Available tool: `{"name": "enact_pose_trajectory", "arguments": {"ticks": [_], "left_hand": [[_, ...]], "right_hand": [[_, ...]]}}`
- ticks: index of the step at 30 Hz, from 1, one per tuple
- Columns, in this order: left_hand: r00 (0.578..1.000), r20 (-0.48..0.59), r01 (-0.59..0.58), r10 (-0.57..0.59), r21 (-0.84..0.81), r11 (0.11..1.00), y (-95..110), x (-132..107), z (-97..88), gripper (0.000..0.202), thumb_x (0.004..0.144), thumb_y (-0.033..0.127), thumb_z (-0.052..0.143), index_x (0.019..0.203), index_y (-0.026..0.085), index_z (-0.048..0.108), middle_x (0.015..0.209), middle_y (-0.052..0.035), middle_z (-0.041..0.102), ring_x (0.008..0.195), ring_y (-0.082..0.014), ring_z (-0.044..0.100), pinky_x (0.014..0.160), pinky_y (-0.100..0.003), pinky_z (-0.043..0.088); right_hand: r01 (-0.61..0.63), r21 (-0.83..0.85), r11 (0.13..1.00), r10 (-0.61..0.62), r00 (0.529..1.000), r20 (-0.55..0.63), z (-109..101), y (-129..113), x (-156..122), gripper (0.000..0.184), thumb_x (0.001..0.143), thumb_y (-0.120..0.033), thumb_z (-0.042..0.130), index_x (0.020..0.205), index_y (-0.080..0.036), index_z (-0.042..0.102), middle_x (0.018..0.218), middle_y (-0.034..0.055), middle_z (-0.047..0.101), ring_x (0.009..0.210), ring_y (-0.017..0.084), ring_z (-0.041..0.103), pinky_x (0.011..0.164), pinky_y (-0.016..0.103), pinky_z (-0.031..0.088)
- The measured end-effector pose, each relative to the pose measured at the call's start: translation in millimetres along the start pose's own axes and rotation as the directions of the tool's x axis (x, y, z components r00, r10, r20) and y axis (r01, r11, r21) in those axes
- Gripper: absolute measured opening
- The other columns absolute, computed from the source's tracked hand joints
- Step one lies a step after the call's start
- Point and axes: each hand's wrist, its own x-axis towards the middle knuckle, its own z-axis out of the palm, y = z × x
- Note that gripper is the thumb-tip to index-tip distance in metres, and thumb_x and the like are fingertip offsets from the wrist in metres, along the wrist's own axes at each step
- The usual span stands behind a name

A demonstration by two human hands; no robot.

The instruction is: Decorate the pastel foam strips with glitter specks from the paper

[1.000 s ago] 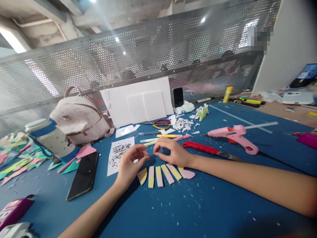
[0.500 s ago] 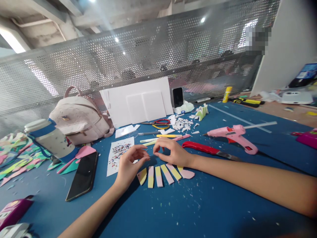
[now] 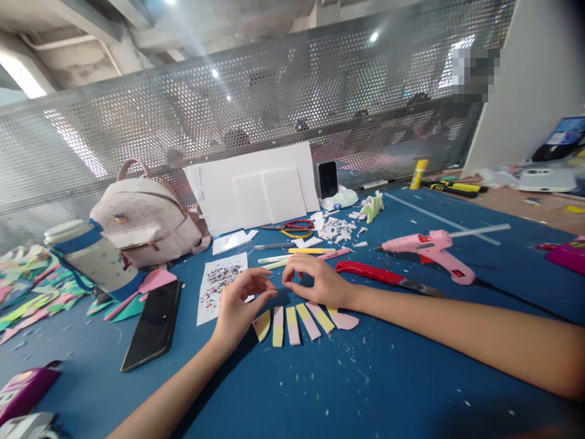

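My left hand (image 3: 242, 299) hovers over the blue table with its fingers curved and its thumb apart from them. I see nothing in it. Facing it, my right hand (image 3: 320, 280) is bent in a loose arch, thumb and fingertips near each other, and no object shows between them. A small gap separates the two hands. Just below them, several yellow-and-pink foam strips (image 3: 293, 326) lie fanned out in a row. A rounded yellow piece (image 3: 262, 326) ends the row by my left hand, and a rounded pink piece (image 3: 345, 320) ends it under my right wrist.
A red utility knife (image 3: 370, 272) and a pink glue gun (image 3: 429, 247) lie to the right. Scissors (image 3: 297, 228), pens and white scraps (image 3: 337, 230) sit beyond the hands. At left are a phone (image 3: 153, 326), a tumbler (image 3: 98, 259) and a backpack (image 3: 146, 213). White boards (image 3: 256, 158) stand behind.
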Motion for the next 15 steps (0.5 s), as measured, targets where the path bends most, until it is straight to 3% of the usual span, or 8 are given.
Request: {"name": "enact_pose_trajectory", "arguments": {"ticks": [15], "left_hand": [[1.0,-0.006,-0.009,0.009,0.011,1.0,-1.0,-0.1,-0.5,0.027,0.08,0.019,0.073,0.106,0.022,0.065,0.084,-0.0005,0.071,0.076,-0.0142,0.069,0.077,-0.027,0.059]], "right_hand": [[-0.005,0.01,1.0,0.005,1.0,-0.01,-0.1,0.0,-0.8,0.005,0.09,-0.016,0.06,0.088,-0.02,0.061,0.084,0.0015,0.06,0.082,0.016,0.053,0.07,0.029,0.042]]}}
